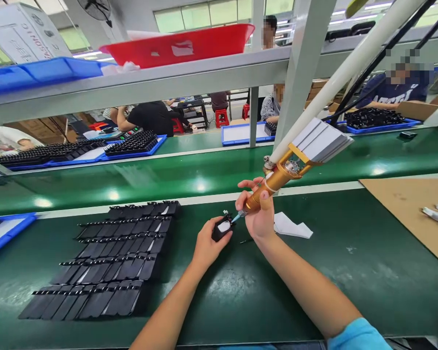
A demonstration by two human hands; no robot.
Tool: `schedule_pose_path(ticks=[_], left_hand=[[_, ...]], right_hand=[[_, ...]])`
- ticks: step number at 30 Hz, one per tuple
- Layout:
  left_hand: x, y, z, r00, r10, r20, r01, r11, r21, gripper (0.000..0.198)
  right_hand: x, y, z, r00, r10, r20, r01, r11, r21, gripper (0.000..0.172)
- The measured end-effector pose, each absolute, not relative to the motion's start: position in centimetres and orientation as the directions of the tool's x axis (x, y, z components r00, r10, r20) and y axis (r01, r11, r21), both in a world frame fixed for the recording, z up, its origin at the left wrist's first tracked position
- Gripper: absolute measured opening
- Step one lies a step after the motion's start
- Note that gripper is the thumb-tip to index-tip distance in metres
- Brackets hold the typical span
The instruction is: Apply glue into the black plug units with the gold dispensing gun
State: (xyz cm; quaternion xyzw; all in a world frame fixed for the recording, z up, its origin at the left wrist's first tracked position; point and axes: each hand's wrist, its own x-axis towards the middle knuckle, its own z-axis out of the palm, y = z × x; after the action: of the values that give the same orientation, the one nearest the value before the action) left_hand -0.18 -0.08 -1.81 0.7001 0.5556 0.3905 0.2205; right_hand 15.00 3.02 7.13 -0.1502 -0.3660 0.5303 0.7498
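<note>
Between the fingers and thumb of my left hand (209, 241) is a small black plastic housing (224, 229) with a white patch on its upper face. My right hand (260, 214) is wrapped round a gold-coloured glue dispenser (273, 184), tilted down to the left. Its thin bluish nozzle (236, 218) reaches the far right edge of the housing; whether the tip touches cannot be made out. A white pipe (336, 92) runs up from the dispenser's top. Left of my left hand, several rows of similar black housings (109, 262) lie on the green work surface.
A crumpled white paper (292, 225) lies right of my right hand. Brown cardboard (412, 209) covers the right side. A blue tray (12, 238) stands at far left. Overhead, a shelf (168, 78) carries a red tray (182, 46). Co-workers sit beyond the green conveyor belt (190, 170).
</note>
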Motion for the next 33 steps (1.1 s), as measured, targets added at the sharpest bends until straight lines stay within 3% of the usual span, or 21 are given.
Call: schedule_pose_path(ticks=[10,33], left_hand=[[-0.1,-0.9,-0.7,0.039,0.921,0.388,0.571,-0.339,0.748,0.037],[1.5,-1.0,-1.2,0.079,0.93,0.358,0.578,-0.335,0.744,0.04]], right_hand=[[15.0,2.6,7.3,0.176,0.897,0.405,-0.684,0.407,-0.606,0.034],[14.4,1.6,7.6,0.143,0.899,0.415,-0.707,0.386,-0.593,0.041]])
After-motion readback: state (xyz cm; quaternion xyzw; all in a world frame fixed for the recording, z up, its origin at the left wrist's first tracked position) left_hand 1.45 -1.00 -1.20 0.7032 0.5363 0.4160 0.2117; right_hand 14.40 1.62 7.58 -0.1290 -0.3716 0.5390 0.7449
